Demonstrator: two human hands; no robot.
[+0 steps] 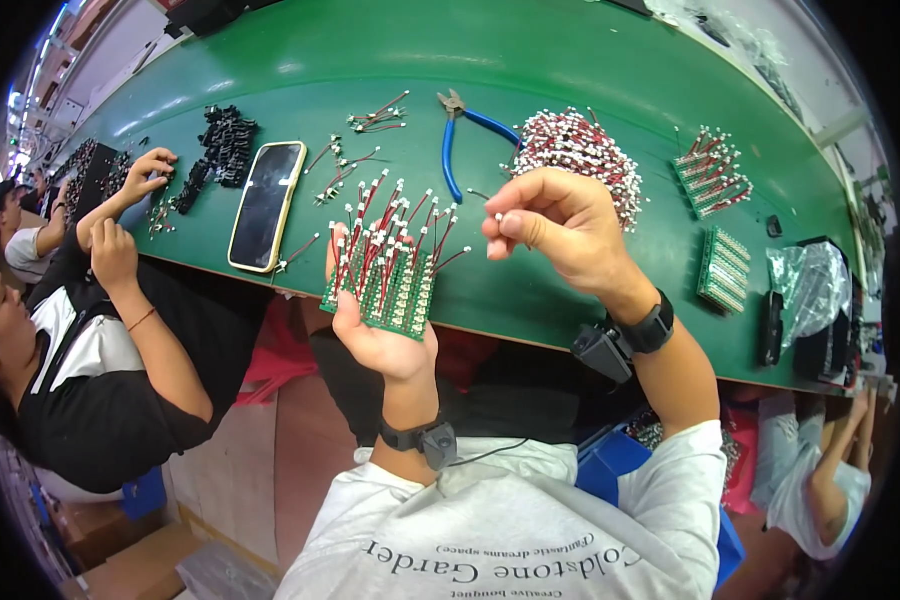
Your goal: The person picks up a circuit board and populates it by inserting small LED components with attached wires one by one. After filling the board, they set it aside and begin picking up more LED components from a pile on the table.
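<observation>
My left hand (380,345) is closed around the edges of a green circuit board panel (395,300), held above the table's near edge. Rows of small white connectors cover the panel, and many short red-and-black wire leads stand up from it. To the right of the panel, my right hand (550,225) pinches a short wire lead (479,194) between thumb and fingertips; part of the lead is hidden by the fingers. Just beyond that hand lies a big heap of white-tipped wire leads (580,150). Blue-handled cutting pliers (450,140) rest on the table, jaws pointing away.
A phone (268,205), loose wire leads (378,118) and black parts (225,145) lie to the left on the green table (340,60). At right are a wired panel (712,172), another board stack (724,268) and a plastic bag (808,285). A co-worker's hands (115,250) work at far left.
</observation>
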